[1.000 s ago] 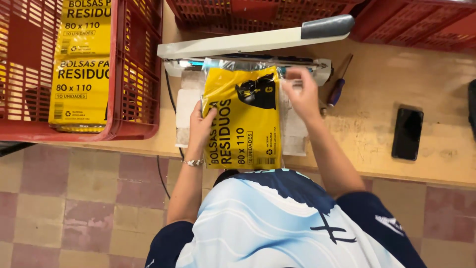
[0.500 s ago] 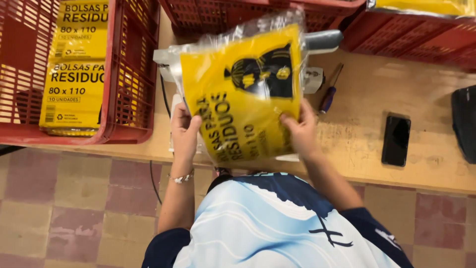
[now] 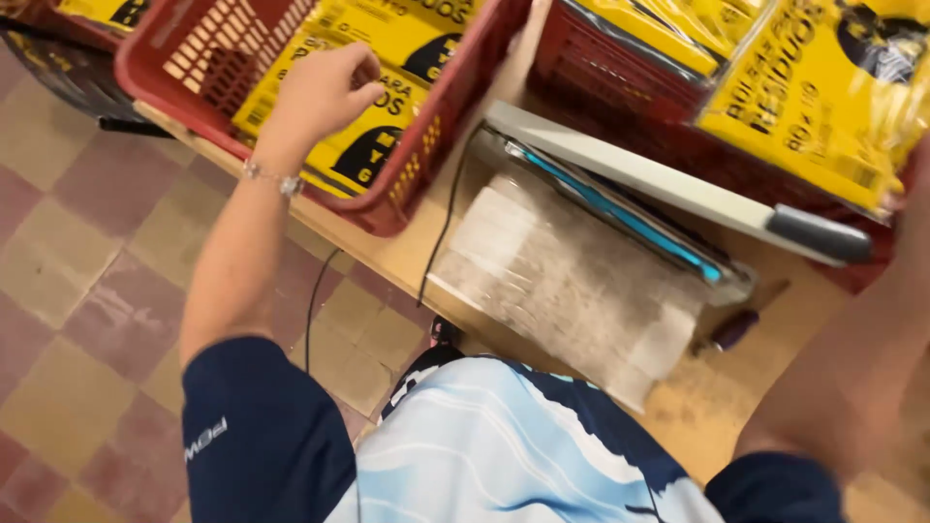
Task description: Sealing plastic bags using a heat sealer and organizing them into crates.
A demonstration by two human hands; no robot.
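Note:
My left hand (image 3: 315, 92) reaches into the red basket (image 3: 417, 194) on the left. Its fingers are curled and the fingertips rest on the top yellow bag pack (image 3: 387, 145) lying there; nothing is lifted. A bracelet circles that wrist. At the upper right a clear-wrapped yellow bag pack (image 3: 823, 87) hangs tilted over a second red basket (image 3: 620, 97). My right forearm (image 3: 852, 368) rises along the right edge toward it. Only a sliver of my right hand (image 3: 915, 203) shows, with the fingers out of frame.
A heat sealer (image 3: 639, 184) with a long arm and dark handle (image 3: 819, 232) sits on the wooden table (image 3: 717, 397), with a worn white pad (image 3: 572, 281) in front. A black cable (image 3: 441, 232) drops off the table edge. A small dark tool (image 3: 731, 329) lies near the sealer.
Both hands held the yellow pack above the sealer. Now my left hand has let go and moved into the left basket, and the pack has gone right over the other basket.

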